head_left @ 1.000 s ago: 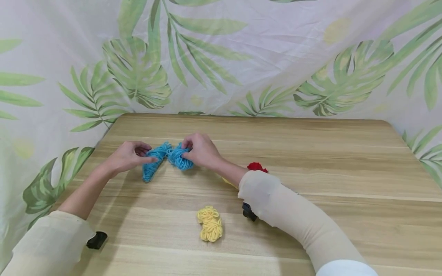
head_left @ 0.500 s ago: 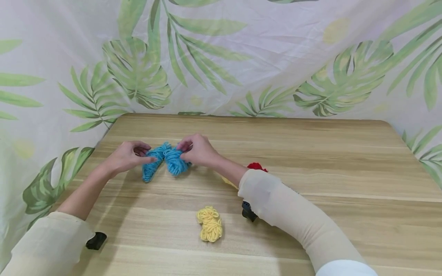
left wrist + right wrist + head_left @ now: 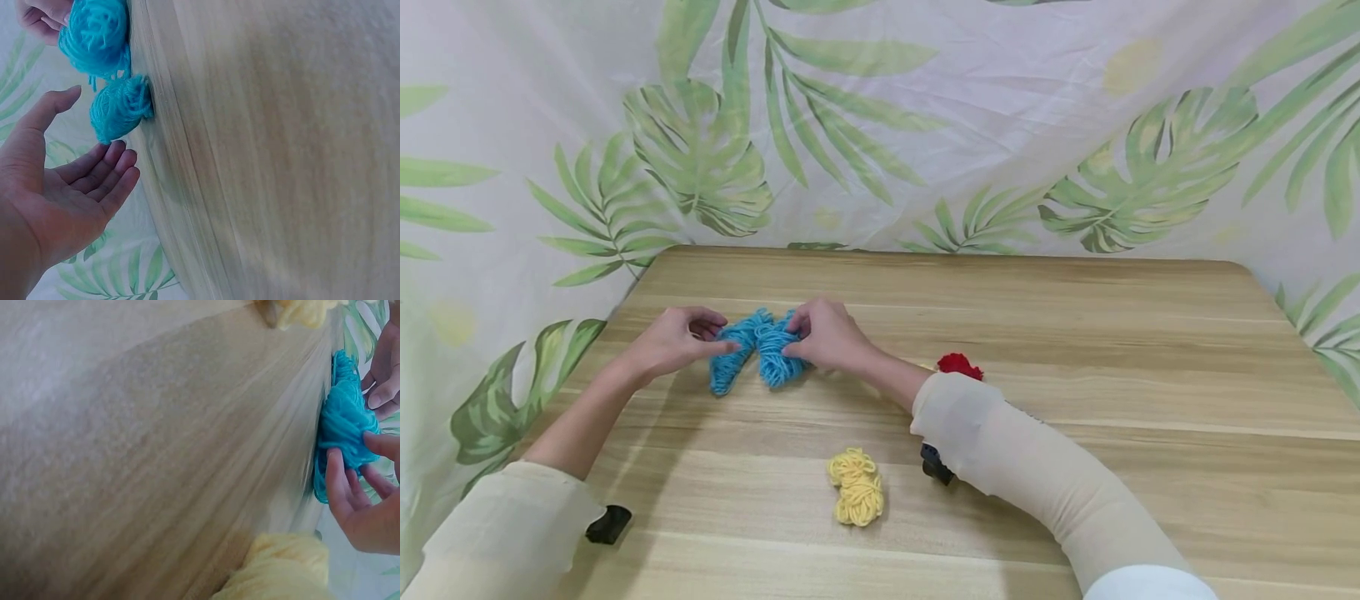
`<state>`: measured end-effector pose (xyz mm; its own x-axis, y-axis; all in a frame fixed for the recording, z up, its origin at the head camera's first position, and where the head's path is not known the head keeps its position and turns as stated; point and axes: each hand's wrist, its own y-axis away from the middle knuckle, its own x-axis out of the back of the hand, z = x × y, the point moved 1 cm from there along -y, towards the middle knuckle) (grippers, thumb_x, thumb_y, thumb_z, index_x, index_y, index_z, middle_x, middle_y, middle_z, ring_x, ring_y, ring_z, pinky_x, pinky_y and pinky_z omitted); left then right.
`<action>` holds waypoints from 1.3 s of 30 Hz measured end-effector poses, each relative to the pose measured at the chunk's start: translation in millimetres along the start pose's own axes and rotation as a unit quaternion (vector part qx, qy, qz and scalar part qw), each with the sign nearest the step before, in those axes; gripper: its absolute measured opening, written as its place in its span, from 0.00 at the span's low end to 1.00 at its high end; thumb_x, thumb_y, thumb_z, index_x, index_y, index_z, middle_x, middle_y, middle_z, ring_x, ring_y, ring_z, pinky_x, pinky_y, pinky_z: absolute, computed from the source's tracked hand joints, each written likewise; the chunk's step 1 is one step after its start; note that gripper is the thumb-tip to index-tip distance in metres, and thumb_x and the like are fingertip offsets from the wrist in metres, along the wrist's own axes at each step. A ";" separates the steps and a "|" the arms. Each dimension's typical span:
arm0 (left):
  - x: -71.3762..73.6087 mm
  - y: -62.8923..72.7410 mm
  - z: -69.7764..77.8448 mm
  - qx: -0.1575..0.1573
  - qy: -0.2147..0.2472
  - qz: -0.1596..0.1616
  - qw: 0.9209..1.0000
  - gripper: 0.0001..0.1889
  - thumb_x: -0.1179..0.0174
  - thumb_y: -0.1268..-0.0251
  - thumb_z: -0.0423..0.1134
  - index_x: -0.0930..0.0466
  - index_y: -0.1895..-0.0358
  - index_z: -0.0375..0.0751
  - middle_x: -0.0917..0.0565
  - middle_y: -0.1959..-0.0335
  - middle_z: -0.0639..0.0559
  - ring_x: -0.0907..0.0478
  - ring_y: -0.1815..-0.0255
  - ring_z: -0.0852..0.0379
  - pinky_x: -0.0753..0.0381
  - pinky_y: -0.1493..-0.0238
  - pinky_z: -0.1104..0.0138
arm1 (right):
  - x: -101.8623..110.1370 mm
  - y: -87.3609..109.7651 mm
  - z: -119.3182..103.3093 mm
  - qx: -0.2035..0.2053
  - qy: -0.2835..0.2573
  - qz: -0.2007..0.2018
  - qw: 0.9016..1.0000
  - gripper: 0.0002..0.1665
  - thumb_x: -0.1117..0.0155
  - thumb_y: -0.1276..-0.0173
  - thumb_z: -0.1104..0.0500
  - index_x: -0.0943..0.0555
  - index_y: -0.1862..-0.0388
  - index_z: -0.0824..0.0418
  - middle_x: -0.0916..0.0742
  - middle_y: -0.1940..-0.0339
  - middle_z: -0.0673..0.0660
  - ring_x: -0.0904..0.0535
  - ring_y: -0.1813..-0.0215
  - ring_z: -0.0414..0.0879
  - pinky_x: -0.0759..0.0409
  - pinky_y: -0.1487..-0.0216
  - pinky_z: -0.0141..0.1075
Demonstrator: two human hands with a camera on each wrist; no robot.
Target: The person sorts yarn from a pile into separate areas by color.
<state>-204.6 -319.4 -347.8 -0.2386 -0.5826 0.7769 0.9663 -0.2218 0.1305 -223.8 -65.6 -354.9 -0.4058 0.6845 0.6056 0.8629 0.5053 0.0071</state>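
Note:
Two bundles of blue yarn lie side by side at the left of the wooden table in the head view. My right hand point(image 3: 832, 335) pinches the right blue yarn bundle point(image 3: 777, 368) between thumb and fingers, and the right wrist view shows its fingertips on the strands. Beside the left blue yarn bundle point(image 3: 726, 373), my left hand point(image 3: 673, 343) is spread with palm and thumb apart. In the left wrist view the fingertips point(image 3: 116, 147) of that hand are right at the smaller blue bundle's lower end, with the fingers loosely extended.
A yellow yarn bundle point(image 3: 856, 487) lies nearer the front of the wooden table point(image 3: 1120, 350). Red yarn point(image 3: 960, 365) shows behind my right sleeve, which hides part of what lies there. More yellow yarn point(image 3: 281, 572) appears low in the right wrist view. A leaf-print cloth point(image 3: 1000, 125) hangs behind.
My right hand has shifted slightly left and toward the front, turning the right blue yarn bundle more upright and bringing it closer to the left one. My left hand has stayed in place.

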 end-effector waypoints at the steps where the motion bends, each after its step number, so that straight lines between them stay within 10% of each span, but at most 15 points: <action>1: 0.1 0.0 0.1 -0.001 0.000 0.000 1.000 0.32 0.31 0.32 0.44 0.26 0.37 0.19 0.18 0.49 0.32 0.22 0.49 0.43 0.24 0.58 0.75 | -0.7 -0.4 0.0 -0.001 -0.013 -0.006 1.000 0.13 0.24 0.34 0.62 0.13 0.52 0.64 0.14 0.61 0.53 0.22 0.60 0.41 0.21 0.61 0.29; 11: 0.8 0.3 1.2 -0.002 -0.003 -0.001 1.000 0.32 0.31 0.31 0.44 0.26 0.37 0.19 0.19 0.48 0.31 0.22 0.48 0.42 0.24 0.58 0.76 | -5.6 -0.1 0.2 -0.010 -0.112 -0.043 0.993 0.14 0.26 0.35 0.71 0.15 0.51 0.67 0.21 0.70 0.52 0.12 0.65 0.54 0.13 0.68 0.41; 39: 2.0 2.2 8.6 -0.016 0.003 0.013 1.000 0.32 0.30 0.32 0.44 0.27 0.36 0.20 0.19 0.48 0.31 0.22 0.47 0.41 0.22 0.57 0.74 | 21.8 11.8 4.9 0.005 -0.102 -0.055 0.993 0.16 0.26 0.33 0.67 0.15 0.48 0.67 0.16 0.62 0.55 0.17 0.66 0.49 0.14 0.65 0.38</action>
<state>-202.1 -314.4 -340.7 -0.2138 -0.5935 0.7759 0.9686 -0.2318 0.0896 -224.0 -42.2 -345.5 -0.5505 0.7173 0.4271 0.8079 0.5866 0.0560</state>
